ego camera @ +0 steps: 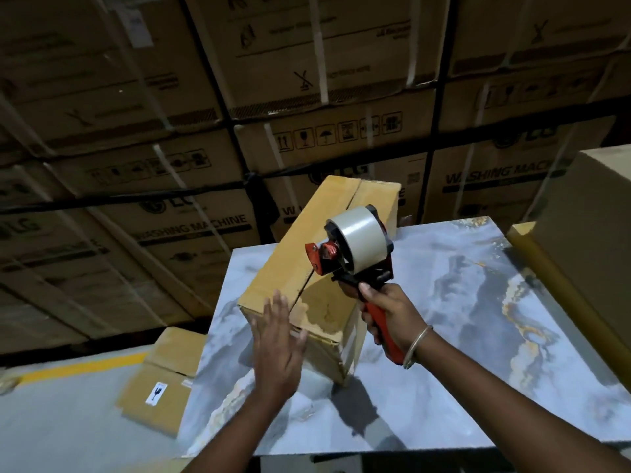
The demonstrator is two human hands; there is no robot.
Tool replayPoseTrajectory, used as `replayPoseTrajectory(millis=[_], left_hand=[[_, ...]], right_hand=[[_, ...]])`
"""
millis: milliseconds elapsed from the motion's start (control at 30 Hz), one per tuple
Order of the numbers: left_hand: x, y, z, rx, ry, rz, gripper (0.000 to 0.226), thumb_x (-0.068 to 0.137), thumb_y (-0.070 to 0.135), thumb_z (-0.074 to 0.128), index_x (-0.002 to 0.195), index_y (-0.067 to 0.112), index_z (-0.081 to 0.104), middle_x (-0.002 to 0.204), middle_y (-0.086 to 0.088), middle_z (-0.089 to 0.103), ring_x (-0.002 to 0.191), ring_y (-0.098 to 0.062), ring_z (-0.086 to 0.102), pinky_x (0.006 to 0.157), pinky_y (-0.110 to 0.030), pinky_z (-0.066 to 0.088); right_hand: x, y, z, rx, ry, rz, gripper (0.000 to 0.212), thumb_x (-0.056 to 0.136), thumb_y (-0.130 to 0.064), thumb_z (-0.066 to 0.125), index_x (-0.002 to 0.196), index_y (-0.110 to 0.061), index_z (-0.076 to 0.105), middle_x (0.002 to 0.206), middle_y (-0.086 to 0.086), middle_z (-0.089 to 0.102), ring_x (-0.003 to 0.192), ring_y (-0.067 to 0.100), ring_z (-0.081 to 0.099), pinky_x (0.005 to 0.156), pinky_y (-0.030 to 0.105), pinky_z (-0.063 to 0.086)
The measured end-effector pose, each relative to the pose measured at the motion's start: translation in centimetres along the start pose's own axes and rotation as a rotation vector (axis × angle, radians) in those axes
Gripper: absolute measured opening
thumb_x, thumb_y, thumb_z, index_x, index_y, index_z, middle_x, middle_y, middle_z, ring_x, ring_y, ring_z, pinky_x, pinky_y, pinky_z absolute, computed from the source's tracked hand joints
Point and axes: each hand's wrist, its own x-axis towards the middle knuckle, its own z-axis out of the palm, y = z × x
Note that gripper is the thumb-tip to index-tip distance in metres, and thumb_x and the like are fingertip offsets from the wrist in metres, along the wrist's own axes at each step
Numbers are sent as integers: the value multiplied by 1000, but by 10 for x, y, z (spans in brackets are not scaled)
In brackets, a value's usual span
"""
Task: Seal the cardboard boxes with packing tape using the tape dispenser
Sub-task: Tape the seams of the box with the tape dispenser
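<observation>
A long brown cardboard box (pixel 327 233) lies on the marble-patterned table (pixel 461 319), its top flaps meeting in a seam down its length. Clear tape covers the near end of the seam and runs down the near face. My right hand (pixel 386 312) grips the red handle of a tape dispenser (pixel 355 247) carrying a roll of clear tape, held just above the box's top near the seam. My left hand (pixel 276 336), fingers straight, is at the box's near left corner, flat against its side.
A second cardboard box (pixel 164 373) with a fragile sticker sits on the floor left of the table. A larger box (pixel 587 254) stands on the table's right edge. Stacked washing-machine cartons (pixel 205 131) form a wall behind. A yellow line (pixel 82 367) marks the floor.
</observation>
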Motion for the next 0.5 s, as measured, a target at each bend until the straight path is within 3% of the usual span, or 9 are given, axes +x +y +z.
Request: replayPoseTrajectory(millis=[100, 233, 333, 500], left_hand=[[-1, 42, 13, -415, 176, -481, 93, 93, 70, 44, 159, 27, -5, 165, 13, -15, 150, -2, -16, 125, -41, -3], [18, 79, 25, -697, 233, -873, 103, 94, 36, 67, 159, 18, -11, 166, 5, -15, 153, -14, -7, 123, -33, 3], [26, 84, 34, -743, 235, -960, 106, 94, 29, 68, 157, 14, -16, 166, 0, -15, 154, -18, -3, 121, -33, 10], [22, 75, 37, -686, 230, -892, 97, 99, 30, 60, 157, 14, -16, 166, 1, -17, 154, -15, -7, 123, -33, 5]], right_hand=[[7, 2, 9, -21, -12, 34, 43, 94, -39, 65, 71, -6, 50, 54, 9, 42, 40, 20, 34, 39, 23, 26], [14, 3, 17, -63, -17, 69, 41, 100, -37, 58, 71, -7, 52, 54, 8, 43, 41, 20, 36, 42, 24, 27], [17, 3, 21, -72, -22, 82, 41, 100, -38, 57, 73, -7, 53, 55, 7, 44, 42, 19, 36, 43, 25, 27], [21, 3, 23, -96, -38, 85, 42, 99, -39, 57, 73, -6, 54, 55, 7, 45, 41, 20, 38, 43, 26, 28]])
